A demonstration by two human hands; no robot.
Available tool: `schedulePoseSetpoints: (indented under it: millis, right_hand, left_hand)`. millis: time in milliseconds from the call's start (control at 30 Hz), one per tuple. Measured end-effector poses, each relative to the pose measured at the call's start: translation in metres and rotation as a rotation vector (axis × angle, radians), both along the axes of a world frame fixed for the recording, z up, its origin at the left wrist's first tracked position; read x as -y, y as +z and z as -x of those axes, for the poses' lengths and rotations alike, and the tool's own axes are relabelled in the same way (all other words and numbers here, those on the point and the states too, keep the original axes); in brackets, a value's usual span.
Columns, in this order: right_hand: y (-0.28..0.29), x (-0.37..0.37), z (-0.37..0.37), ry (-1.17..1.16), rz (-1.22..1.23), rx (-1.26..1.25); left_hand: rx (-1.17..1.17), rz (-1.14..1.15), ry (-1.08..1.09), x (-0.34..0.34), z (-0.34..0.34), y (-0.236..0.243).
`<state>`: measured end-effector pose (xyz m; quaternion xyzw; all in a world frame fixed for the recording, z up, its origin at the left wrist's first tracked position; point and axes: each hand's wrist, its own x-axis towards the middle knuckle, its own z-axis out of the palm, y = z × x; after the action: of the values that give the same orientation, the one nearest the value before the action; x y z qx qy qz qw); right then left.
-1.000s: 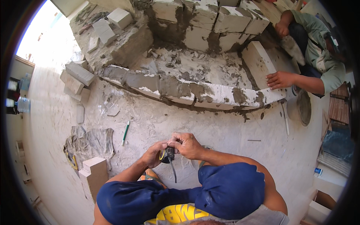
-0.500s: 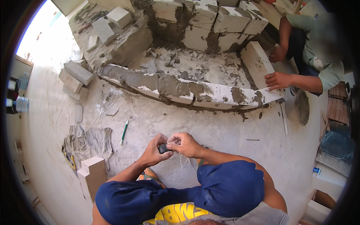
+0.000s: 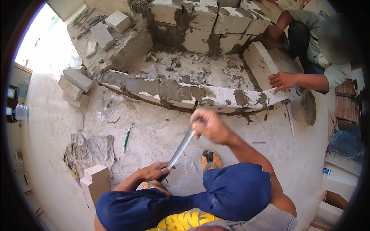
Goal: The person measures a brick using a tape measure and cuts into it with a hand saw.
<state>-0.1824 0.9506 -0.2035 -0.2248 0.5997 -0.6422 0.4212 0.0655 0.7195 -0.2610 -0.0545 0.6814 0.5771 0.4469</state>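
Measuring-tape blade [image 3: 182, 148] slants between the two hands above the dusty floor [image 3: 246, 133], its lower end gripped in the left hand's [image 3: 156, 171] closed fingers, its upper end seemingly pinched by the blurred right hand's [image 3: 210, 125] curled fingers, presumably because holding both ends stops the thin strip springing back.

1 head-worn fisheye (its edges bent) looks down from close above the knees [image 3: 237, 188] toward a low wall [image 3: 175, 93].
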Motion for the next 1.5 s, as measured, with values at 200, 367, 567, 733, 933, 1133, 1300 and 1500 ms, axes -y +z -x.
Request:
schedulePoseSetpoints:
  millis: [200,367,567,733,933,1133,1300,1500]
  right_hand:
    - [0.066,-0.012,0.102,-0.134,-0.064,-0.285]
    - [0.047,0.052,0.168,-0.044,-0.301,-0.433]
    - [-0.023,0.123,0.230,0.060,-1.000,-1.617]
    - [-0.025,0.163,0.241,-0.034,-1.109,-1.660]
    - [-0.037,0.153,0.257,-0.100,-1.146,-1.688]
    - [-0.020,0.104,0.233,-0.118,-1.065,-1.502]
    - [-0.016,0.045,0.238,-0.206,-1.176,-1.289]
    - [-0.020,0.030,0.248,-0.245,-1.187,-1.248]
  left_hand:
    - [0.107,-0.114,0.116,0.008,-0.021,0.000]
    - [0.066,-0.064,0.162,0.019,-0.018,0.013]
    - [0.040,0.012,0.181,0.026,-0.020,0.015]
    - [0.131,-0.028,0.212,0.024,-0.029,0.012]
    - [0.112,-0.070,0.205,0.020,-0.028,0.009]
    - [0.169,-0.054,0.247,0.026,-0.031,0.004]
    - [0.121,-0.025,0.207,0.024,-0.018,0.006]
    - [0.042,0.020,0.190,0.017,-0.006,0.011]
